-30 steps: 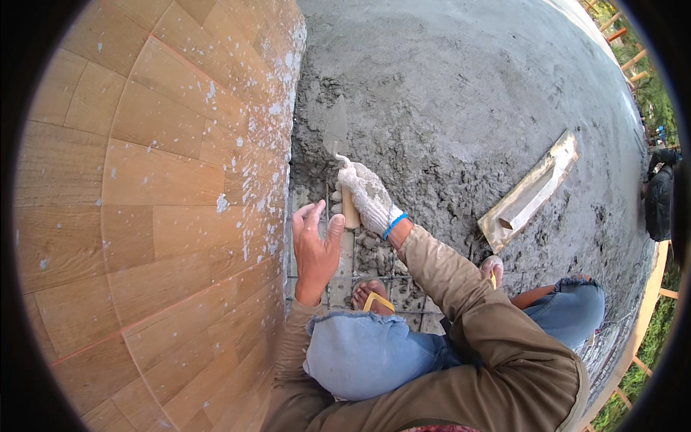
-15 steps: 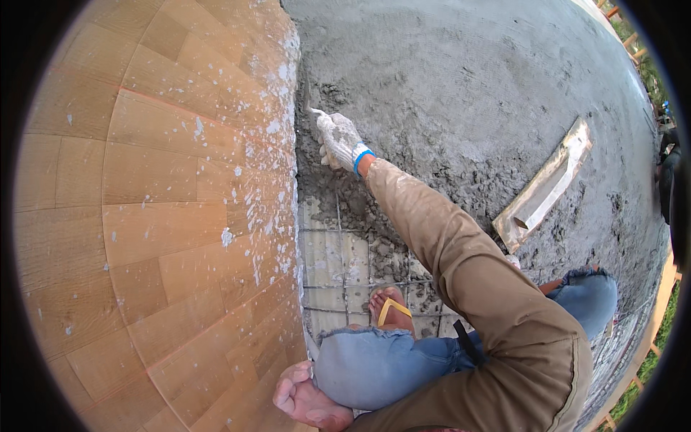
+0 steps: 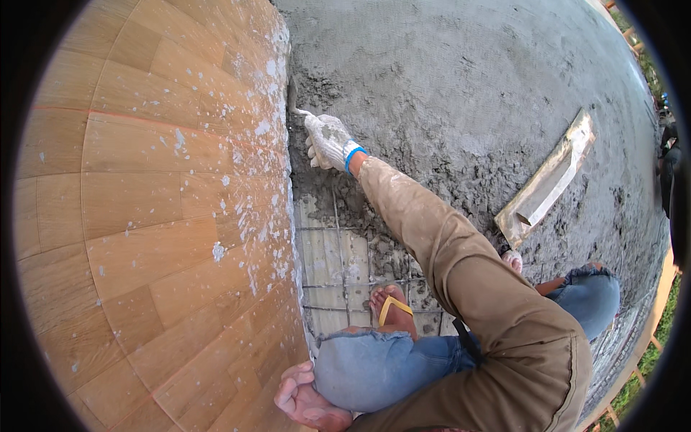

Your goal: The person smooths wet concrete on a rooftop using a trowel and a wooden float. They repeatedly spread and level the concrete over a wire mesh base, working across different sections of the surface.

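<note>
My right hand, in a white knit glove with a blue cuff, is closed round the handle of a small trowel. The trowel's thin metal blade stands along the seam where wet grey concrete meets the wood-look tiled wall. Its handle is mostly hidden in the glove. Bare, my left hand rests low beside my bent knee, near the wall. Its fingers are loosely curled, and nothing shows in them.
A pale, cement-smeared float lies on the concrete to the right. A steel bar grid is exposed near my yellow-strapped sandal. Splashes of cement dot the wall. Dark objects stand at the far right edge.
The view has shifted slightly. My right hand and the trowel appear a little closer to the wall seam, the blade now showing more clearly against it. My left hand stays by the knee.
</note>
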The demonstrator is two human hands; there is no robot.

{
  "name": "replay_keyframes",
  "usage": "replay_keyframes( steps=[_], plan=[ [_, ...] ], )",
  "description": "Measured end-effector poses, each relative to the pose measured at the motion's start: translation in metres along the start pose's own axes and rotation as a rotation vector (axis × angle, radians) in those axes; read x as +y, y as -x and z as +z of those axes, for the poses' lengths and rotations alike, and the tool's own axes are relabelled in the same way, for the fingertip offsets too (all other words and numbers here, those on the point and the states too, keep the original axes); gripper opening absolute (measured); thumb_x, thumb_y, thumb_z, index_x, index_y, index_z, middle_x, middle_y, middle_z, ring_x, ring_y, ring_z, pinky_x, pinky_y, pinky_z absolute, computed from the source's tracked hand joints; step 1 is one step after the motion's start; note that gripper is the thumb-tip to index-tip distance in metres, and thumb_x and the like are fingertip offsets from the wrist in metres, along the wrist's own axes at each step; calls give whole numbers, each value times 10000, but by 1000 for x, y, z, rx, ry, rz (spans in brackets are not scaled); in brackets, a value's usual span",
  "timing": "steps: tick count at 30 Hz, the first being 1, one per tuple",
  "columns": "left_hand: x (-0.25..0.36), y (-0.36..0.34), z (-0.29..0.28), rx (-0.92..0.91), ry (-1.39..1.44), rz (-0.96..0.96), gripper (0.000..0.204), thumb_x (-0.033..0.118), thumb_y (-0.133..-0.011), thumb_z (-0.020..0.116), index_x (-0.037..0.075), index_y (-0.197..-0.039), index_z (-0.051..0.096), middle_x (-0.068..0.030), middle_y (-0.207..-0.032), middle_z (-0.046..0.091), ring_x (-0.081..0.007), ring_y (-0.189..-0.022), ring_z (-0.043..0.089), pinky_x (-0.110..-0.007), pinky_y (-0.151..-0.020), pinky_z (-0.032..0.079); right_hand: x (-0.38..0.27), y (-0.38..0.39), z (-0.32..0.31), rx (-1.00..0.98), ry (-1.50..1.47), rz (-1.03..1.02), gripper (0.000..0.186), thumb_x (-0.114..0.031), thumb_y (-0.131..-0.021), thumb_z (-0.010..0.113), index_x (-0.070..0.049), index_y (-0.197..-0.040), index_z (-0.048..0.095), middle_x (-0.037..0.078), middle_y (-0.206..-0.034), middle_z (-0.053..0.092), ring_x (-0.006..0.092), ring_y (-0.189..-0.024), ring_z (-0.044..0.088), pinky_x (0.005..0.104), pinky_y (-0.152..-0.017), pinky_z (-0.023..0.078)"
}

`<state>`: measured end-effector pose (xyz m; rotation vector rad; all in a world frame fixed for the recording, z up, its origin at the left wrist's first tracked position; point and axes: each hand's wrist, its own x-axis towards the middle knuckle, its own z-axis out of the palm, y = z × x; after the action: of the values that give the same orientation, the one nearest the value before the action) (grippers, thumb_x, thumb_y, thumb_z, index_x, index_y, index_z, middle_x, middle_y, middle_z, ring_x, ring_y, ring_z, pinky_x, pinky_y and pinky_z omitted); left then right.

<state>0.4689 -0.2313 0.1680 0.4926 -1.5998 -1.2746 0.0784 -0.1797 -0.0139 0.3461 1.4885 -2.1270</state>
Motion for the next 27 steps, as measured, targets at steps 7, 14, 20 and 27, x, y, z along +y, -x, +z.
replay_keyframes(
  steps=[7,14,20,27],
  plan=[
    [1,-3,16,129,-10,-71,915,681,-706,512,-180,-1010,552,-295,-703,569,-417,-681,599,-493,-648,519,13,27,-1,129,158,10,415,-469,-1030,489,-56,-1052,521,96,-723,578,234,-467,569,383,-398,459],
    [4,-9,-2,-327,60,29,700,532,-970,508,-142,-1160,533,-283,-897,619,-396,-858,628,-498,-795,529,29,9,-25,290,338,-111,458,-459,-1029,478,-10,-998,568,184,-767,642,342,-608,672,485,-523,528],
    [3,-2,-18,-389,78,-67,703,539,-982,539,-94,-1288,526,-295,-1026,640,-434,-982,639,-524,-872,525,21,41,-32,422,727,-325,425,-425,-1024,490,-25,-1124,593,307,-1015,684,506,-989,647,570,-842,501],
    [-42,-83,16,-843,126,-580,650,482,-1022,533,-91,-1323,484,-275,-1259,599,-341,-1249,567,-461,-1088,427,14,134,-17,272,173,-282,390,-391,-1039,551,-23,-1165,576,132,-898,691,254,-812,697,410,-745,545]
  ],
)
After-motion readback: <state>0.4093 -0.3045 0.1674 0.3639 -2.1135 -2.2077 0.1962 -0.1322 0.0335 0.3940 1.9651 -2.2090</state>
